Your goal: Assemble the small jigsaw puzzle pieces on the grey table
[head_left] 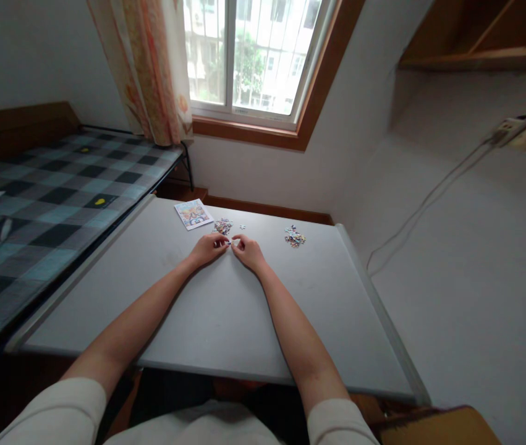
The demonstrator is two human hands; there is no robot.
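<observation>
My left hand is closed in a pinch just above the table, with a small dark jigsaw puzzle piece at its fingertips. Facing it, my right hand also pinches, its fingertips almost touching the left ones around a small pale puzzle piece. Whether the two pieces are joined is too small to tell. Right behind my left fingers lies a heap of loose puzzle pieces. A single light piece rests apart, beyond my right hand.
A second pile of puzzle pieces lies to the right. The picture card is flat at the far left of the grey table. A bed borders the left side, a wall with a hanging cable the right.
</observation>
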